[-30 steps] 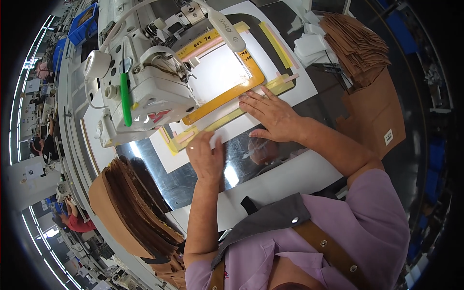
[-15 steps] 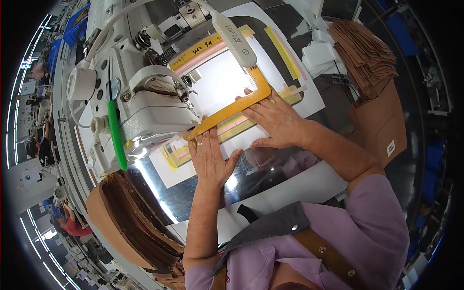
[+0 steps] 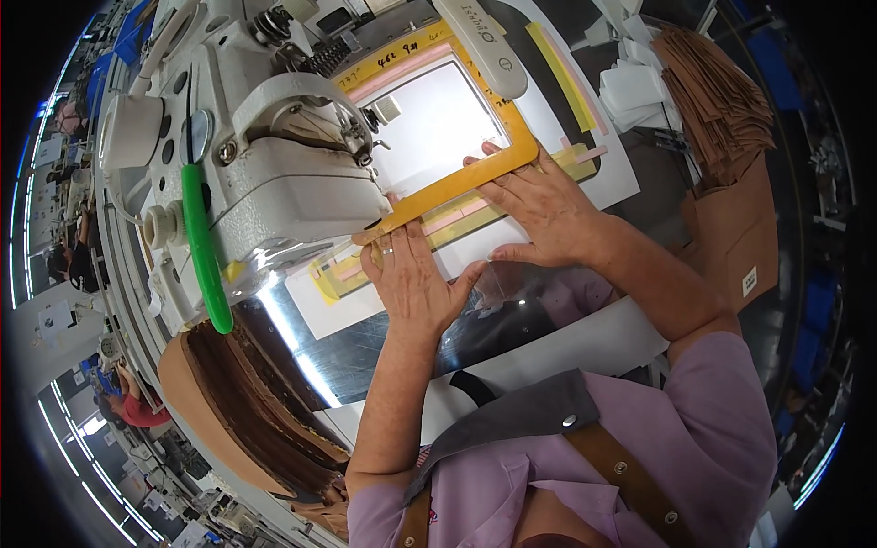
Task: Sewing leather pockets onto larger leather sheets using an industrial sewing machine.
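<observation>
A flat yellow frame [image 3: 448, 192] lies on a white sheet [image 3: 329, 320], beside the head of a white sewing machine [image 3: 283, 192]. My left hand [image 3: 416, 283] rests palm down at its near left end, fingers stretched and thumb apart. At the near right corner, my right hand [image 3: 553, 219] lies spread in the same way. Fingertips show inside the frame, past its near bar, which hides part of the fingers. Yellow and pink strips [image 3: 461, 224] run along the sheet below that bar. The machine's needle area is hidden behind its head.
A white lamp [image 3: 489, 46] hangs over the frame's far right side. A green-handled tool [image 3: 203, 247] is on the machine's left side. Brown pieces are stacked [image 3: 717, 100] at the far right, with white pieces [image 3: 635, 87] beside them. Curved brown pieces [image 3: 237, 393] lie at near left.
The view has shifted, with the machine looming larger at the left. Both hands keep their places on the frame; I see no clear movement of the frame against the sheet.
</observation>
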A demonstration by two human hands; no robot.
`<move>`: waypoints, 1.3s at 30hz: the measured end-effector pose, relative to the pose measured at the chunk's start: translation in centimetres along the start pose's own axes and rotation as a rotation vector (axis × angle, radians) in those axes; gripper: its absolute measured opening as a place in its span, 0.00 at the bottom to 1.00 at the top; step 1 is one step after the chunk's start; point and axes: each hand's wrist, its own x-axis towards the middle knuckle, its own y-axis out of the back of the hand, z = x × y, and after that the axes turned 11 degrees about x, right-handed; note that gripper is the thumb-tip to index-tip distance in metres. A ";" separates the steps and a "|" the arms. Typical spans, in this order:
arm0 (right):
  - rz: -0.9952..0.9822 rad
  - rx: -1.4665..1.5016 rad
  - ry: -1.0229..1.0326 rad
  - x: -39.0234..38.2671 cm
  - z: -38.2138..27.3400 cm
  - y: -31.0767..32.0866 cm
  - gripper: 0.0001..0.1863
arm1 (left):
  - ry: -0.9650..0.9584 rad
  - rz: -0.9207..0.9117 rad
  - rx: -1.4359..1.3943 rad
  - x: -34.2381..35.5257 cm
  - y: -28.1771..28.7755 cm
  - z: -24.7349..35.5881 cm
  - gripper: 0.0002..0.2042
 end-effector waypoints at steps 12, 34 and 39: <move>0.063 -0.080 -0.144 -0.7 -0.3 -0.2 0.50 | 0.169 -0.084 0.088 -0.1 0.9 0.9 0.53; 0.248 0.090 0.226 6.0 -2.2 0.7 0.20 | 0.342 0.085 0.055 -14.1 2.5 -5.6 0.30; -0.024 0.083 0.186 9.9 -1.9 1.3 0.25 | 0.408 0.082 -0.059 -17.5 2.7 -5.8 0.25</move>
